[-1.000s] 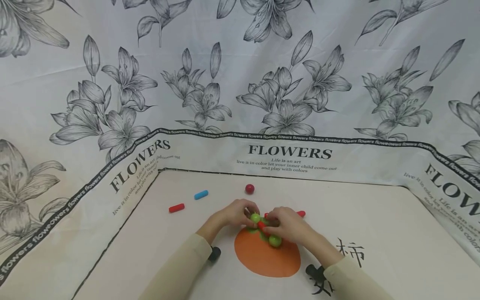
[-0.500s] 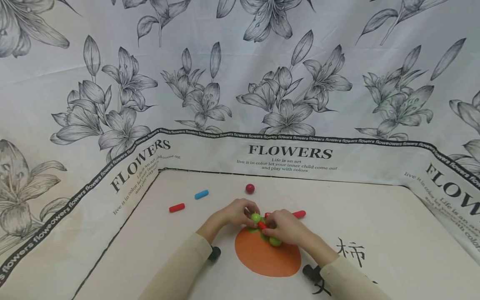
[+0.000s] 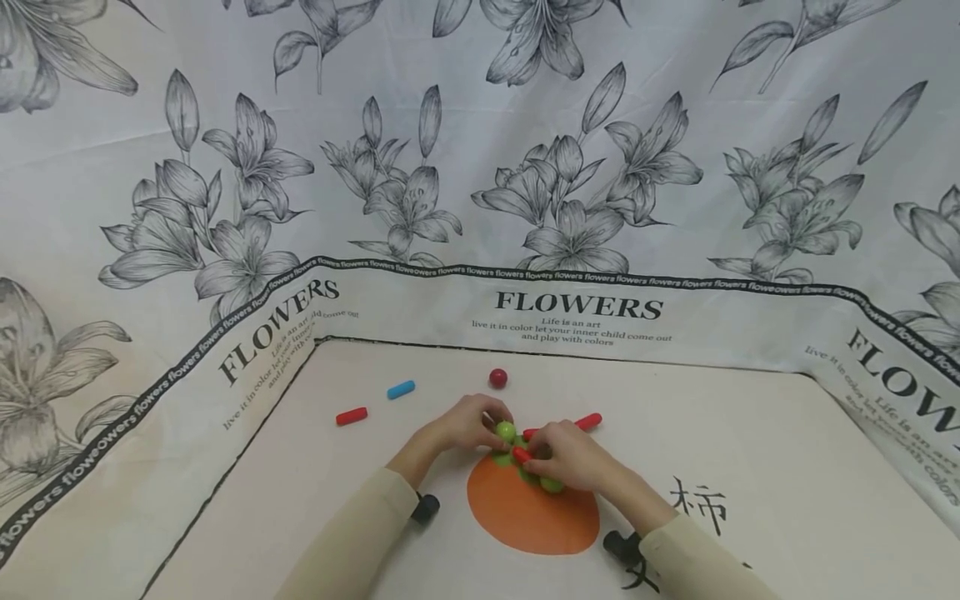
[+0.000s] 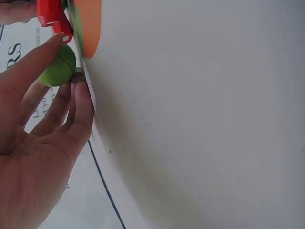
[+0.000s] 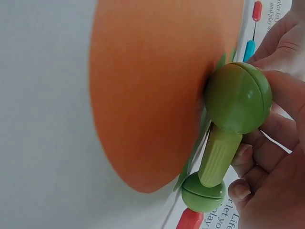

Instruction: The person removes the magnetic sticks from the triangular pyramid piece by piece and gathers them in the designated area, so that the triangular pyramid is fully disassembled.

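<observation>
Head view: below the frame's centre, the left hand (image 3: 471, 423) is pinching a green ball (image 3: 506, 430), while the right hand (image 3: 576, 455) is grasping a red rod (image 3: 521, 455) just beside it.

- connector balls (image 5: 238, 98): glossy green, dark seam line
- ribbed rod (image 5: 219, 158): yellow-green
- rods by the balls (image 3: 588, 422): solid red
- loose rods: one red (image 3: 352, 416), one blue (image 3: 401, 389)
- loose ball (image 3: 498, 378): dark red
- printed disc (image 3: 532, 521): flat orange, green leaf shapes (image 3: 501, 459)
- tabletop (image 3: 300, 467): off-white, black brush characters (image 3: 699, 506)
- backdrop cloth (image 3: 420, 300): whitish, grey-black line-drawn flowers (image 3: 573, 237), black "FLOWERS" lettering (image 3: 579, 306)
- border strip (image 3: 480, 271): black, tiny white text
- sleeves (image 3: 352, 533): plain cream
- wrist units (image 3: 425, 508): black
</observation>
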Demonstrator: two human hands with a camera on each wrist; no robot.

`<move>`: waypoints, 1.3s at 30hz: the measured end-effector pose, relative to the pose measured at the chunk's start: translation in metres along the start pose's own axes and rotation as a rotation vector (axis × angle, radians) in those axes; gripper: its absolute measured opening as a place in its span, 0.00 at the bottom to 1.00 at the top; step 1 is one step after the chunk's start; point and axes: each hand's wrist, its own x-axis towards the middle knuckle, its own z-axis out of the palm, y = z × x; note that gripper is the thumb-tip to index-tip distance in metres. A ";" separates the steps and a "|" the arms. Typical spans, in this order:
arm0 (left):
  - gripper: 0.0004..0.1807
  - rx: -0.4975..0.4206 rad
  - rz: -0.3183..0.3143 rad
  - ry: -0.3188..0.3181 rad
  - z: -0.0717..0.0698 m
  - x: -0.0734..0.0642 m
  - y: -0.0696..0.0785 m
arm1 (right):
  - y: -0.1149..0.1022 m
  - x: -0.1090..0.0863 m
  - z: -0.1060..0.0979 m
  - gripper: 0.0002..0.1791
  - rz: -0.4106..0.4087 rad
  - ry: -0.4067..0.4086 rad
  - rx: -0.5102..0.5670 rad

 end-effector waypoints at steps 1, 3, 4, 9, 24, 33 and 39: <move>0.13 -0.005 0.004 0.004 -0.001 -0.001 -0.001 | 0.000 0.000 0.001 0.04 0.007 -0.001 0.000; 0.14 -0.008 -0.004 0.022 -0.004 -0.002 -0.004 | 0.000 -0.001 0.002 0.05 0.020 0.000 0.001; 0.15 -0.006 -0.009 0.038 -0.006 -0.001 -0.006 | 0.000 -0.001 0.002 0.05 0.025 0.000 0.006; 0.18 0.005 -0.063 0.163 -0.022 0.009 -0.016 | 0.000 -0.002 0.002 0.05 0.025 0.017 -0.005; 0.21 -0.038 -0.240 0.391 -0.044 0.052 -0.042 | -0.009 0.005 0.007 0.06 0.026 0.076 -0.045; 0.24 -0.025 -0.247 0.405 -0.039 0.057 -0.035 | -0.006 0.007 0.008 0.05 0.043 0.090 -0.038; 0.26 -0.036 -0.248 0.381 -0.037 0.059 -0.034 | -0.005 0.004 0.006 0.06 0.042 0.096 -0.062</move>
